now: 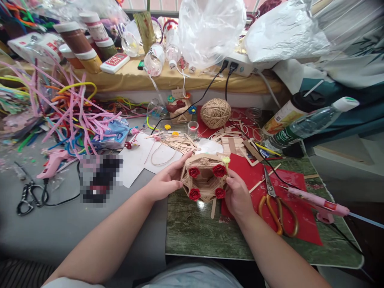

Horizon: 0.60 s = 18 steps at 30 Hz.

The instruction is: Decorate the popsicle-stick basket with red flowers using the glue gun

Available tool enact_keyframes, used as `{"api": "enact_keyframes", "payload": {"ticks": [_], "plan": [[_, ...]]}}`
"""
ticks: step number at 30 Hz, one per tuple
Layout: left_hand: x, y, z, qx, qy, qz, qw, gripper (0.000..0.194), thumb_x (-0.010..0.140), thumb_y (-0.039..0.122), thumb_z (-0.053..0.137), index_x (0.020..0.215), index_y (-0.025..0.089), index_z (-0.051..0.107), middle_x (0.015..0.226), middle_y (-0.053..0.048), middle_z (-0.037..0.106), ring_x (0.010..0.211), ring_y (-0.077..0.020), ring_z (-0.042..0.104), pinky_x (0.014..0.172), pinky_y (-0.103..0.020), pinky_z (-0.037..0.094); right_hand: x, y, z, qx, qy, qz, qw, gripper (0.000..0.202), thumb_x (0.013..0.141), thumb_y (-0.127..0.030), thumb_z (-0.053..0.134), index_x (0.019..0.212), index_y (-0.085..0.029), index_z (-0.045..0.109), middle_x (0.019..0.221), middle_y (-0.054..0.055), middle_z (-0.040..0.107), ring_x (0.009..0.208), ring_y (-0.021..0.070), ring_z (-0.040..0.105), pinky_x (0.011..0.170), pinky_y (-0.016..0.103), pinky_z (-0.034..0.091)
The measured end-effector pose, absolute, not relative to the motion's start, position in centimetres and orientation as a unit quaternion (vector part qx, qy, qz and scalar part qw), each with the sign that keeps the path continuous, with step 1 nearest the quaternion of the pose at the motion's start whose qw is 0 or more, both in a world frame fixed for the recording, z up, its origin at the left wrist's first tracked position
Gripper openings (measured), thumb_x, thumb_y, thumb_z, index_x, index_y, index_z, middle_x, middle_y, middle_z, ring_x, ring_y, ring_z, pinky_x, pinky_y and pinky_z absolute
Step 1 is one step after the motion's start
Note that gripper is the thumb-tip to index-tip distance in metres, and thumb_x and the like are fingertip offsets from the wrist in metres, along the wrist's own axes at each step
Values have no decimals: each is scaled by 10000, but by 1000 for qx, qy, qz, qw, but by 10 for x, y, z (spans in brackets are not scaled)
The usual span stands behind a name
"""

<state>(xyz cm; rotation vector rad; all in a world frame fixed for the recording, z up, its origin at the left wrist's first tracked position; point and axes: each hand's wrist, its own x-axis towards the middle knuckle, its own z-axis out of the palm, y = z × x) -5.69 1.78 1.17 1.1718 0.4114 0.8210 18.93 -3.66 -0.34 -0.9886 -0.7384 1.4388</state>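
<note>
Between my two hands is a craft-stick basket (207, 192), raised over the green table with its hollow inside facing me. Twine seems to wrap its frame, and red roses (220, 171) sit at the corners of the opening. A small pale yellow flower (225, 159) is at its upper right. My left hand (168, 178) grips the left side, thumb toward me. Closed on the right side is my right hand (238, 194); its fingers behind the basket are partly hidden. Scissors with orange-brown handles (277, 210) lie right of my right hand on red paper (310, 224).
A pink glue gun (327, 205) with a cord lies at the right. Loose craft sticks (180, 143) and a twine ball (215, 113) are behind the basket. Pink pipe cleaners (81, 108) and another glue gun (53, 162) are left. A water bottle (315, 122) leans at the right.
</note>
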Motion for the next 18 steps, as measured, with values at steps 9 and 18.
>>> {"api": "enact_keyframes", "payload": {"ticks": [9, 18], "plan": [[-57, 16, 9, 531, 226, 361, 733, 944, 879, 377, 800, 1684, 317, 310, 1774, -75, 259, 1642, -391, 194, 1325, -522, 235, 189, -36, -5, -458, -301, 615, 567, 365, 879, -466, 750, 1163, -238, 774, 1093, 58, 811, 1056, 293, 738, 894, 390, 604], [-47, 16, 4, 448, 255, 373, 771, 984, 775, 358, 894, 1633, 301, 415, 1664, -131, 471, 1529, -419, 439, 1238, -540, 399, 189, -38, -6, -482, -290, 623, 544, 553, 762, -642, 851, 1122, -241, 726, 858, 42, 768, 803, 249, 720, 645, 327, 575]]}}
